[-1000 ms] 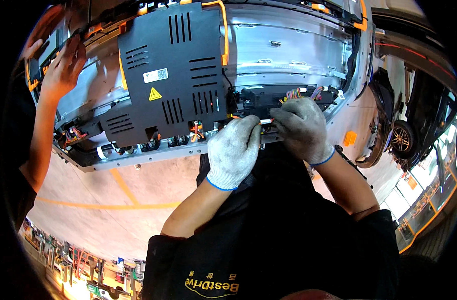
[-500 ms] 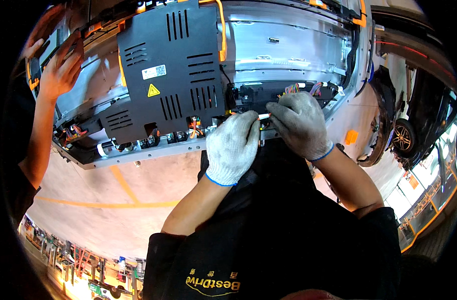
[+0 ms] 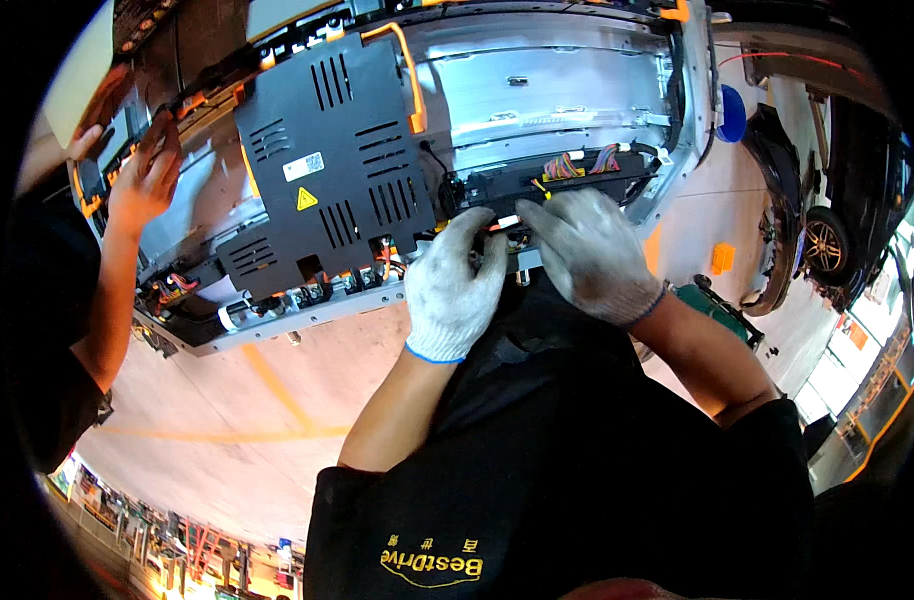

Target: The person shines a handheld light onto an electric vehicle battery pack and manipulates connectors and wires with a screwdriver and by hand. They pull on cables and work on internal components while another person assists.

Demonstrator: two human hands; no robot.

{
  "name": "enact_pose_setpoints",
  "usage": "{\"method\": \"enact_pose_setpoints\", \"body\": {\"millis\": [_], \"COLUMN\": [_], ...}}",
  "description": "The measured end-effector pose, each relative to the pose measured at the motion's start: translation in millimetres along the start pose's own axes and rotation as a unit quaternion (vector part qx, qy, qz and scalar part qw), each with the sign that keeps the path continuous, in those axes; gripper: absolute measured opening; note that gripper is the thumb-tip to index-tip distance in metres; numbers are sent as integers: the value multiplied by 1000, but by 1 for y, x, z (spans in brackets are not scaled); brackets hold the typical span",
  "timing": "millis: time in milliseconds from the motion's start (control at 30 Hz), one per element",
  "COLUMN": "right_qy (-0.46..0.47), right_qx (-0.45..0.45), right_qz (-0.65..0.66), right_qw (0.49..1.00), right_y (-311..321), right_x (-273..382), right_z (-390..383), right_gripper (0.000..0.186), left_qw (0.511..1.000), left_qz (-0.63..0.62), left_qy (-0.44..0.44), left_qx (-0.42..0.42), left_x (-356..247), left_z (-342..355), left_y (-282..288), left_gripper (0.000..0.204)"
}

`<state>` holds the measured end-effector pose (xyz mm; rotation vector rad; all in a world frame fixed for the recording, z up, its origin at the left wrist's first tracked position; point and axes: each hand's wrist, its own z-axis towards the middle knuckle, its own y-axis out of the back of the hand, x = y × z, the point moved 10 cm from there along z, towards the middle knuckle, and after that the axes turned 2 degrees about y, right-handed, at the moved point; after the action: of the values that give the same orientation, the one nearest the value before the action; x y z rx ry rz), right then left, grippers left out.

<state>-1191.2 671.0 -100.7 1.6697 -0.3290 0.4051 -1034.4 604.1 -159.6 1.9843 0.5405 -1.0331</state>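
Both my hands wear white knitted gloves with grey, soiled fingers and work over the near edge of an opened battery pack (image 3: 307, 328). My left hand (image 3: 455, 285) is closed, thumb and forefinger pinching a small white piece with an orange end (image 3: 508, 222). My right hand (image 3: 589, 250), slightly smeared by motion, has its fingers bent together at the other side of that piece; its fingertips are partly hidden. Yellow wires (image 3: 540, 188) stick up beside the right fingers. Just beyond lies a black module (image 3: 507, 176) with bundled multicoloured wires (image 3: 565, 165).
A dark slotted cover (image 3: 327, 170) with a warning triangle lies over the pack's middle. Orange cables (image 3: 412, 75) run along it. At the left, a co-worker's bare hand (image 3: 142, 190) reaches over the pack. Right, on the floor, are an orange block (image 3: 722, 258) and a car (image 3: 837, 210).
The view has shifted, so the pack sits tilted and further left. My right hand has turned and covers more of the work spot. Yellow wires now show beside its fingers.
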Motion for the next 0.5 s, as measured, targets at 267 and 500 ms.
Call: {"method": "enact_pose_setpoints", "body": {"millis": [267, 500], "right_qy": [-112, -154], "right_qx": [60, 224], "right_qz": [253, 348], "right_qw": [959, 897], "right_y": [-15, -42], "right_x": [-7, 11], "right_z": [-105, -102], "right_gripper": [66, 57], "left_qw": [773, 886], "left_qz": [-633, -461], "left_qy": [25, 10], "left_qx": [30, 55], "left_x": [4, -31], "left_z": [-44, -88], "left_y": [36, -20], "left_gripper": [26, 23]}}
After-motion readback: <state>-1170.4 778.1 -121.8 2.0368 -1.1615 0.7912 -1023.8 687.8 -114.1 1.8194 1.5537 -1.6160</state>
